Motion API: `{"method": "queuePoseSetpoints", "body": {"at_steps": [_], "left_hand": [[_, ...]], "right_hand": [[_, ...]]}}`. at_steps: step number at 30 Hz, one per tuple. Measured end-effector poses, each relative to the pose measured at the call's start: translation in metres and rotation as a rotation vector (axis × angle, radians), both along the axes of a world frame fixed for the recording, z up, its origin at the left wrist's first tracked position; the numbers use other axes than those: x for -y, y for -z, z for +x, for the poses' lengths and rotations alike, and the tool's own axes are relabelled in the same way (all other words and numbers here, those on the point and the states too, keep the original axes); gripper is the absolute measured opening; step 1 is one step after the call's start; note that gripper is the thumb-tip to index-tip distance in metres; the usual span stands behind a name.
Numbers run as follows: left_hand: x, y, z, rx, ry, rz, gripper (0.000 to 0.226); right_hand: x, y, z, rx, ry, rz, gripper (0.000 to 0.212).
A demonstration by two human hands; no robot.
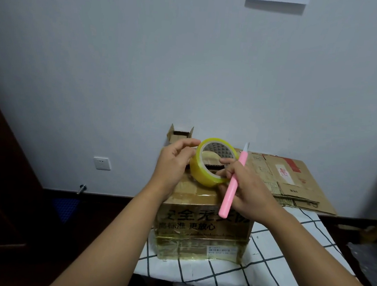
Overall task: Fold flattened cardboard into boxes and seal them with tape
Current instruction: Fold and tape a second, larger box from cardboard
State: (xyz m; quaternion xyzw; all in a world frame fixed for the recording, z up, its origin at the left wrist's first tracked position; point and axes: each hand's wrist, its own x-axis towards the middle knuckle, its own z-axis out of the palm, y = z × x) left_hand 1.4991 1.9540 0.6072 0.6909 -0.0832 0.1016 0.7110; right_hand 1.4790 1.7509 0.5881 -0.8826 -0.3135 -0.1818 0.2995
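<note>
A closed cardboard box [204, 220] stands on the tabletop [264, 259], which is covered with a white cloth crossed by dark grid lines. Its top flaps are shut and glossy strips of tape run across the top and around its lower front; dark printed characters show on the front face.

Both of the person's hands are raised just above the box top, with a roll of yellowish clear tape [207, 173] between them. The left hand [175, 162] has its fingers curled against the roll's left edge, thumb and forefinger close together at the upper rim as if pinching there; whether a loose tape end lies between them cannot be told. The right hand [247, 187] grips the roll from the right, with fingers reaching through its centre hole and around its lower rim. The same hand also holds a pink utility knife [231, 188], which lies slanted across the hand, its thin tip pointing up and away and its rounded end hanging over the box's front edge.

Behind the box, against the pale wall, a small open cardboard box [179, 135] stands with its flaps up. To the right, a stack of flattened cardboard [292, 181] lies on the tabletop's far corner. A white wall socket [102, 163] sits low on the wall at left.
</note>
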Motion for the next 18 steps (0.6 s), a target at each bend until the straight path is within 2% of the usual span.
{"method": "queuePoseSetpoints", "body": {"at_steps": [3, 7, 11, 15, 18], "left_hand": [[0.0, 0.001, -0.001, -0.002, -0.02, 0.018, 0.016], [-0.001, 0.001, -0.005, 0.061, -0.019, 0.121, 0.027], [-0.004, 0.001, -0.009, 0.094, 0.027, 0.189, 0.03], [-0.006, 0.002, -0.011, 0.12, 0.058, 0.207, 0.03], [-0.005, 0.002, -0.015, 0.18, 0.058, 0.243, 0.024]], "right_hand": [[-0.002, -0.002, -0.003, -0.002, 0.004, 0.007, 0.05], [-0.004, -0.006, -0.006, -0.067, -0.001, -0.002, 0.035], [-0.011, -0.013, -0.013, -0.107, -0.032, 0.213, 0.046], [-0.011, -0.015, -0.012, -0.153, -0.018, 0.412, 0.043], [-0.017, -0.02, -0.004, -0.13, 0.11, 0.327, 0.043]]}}
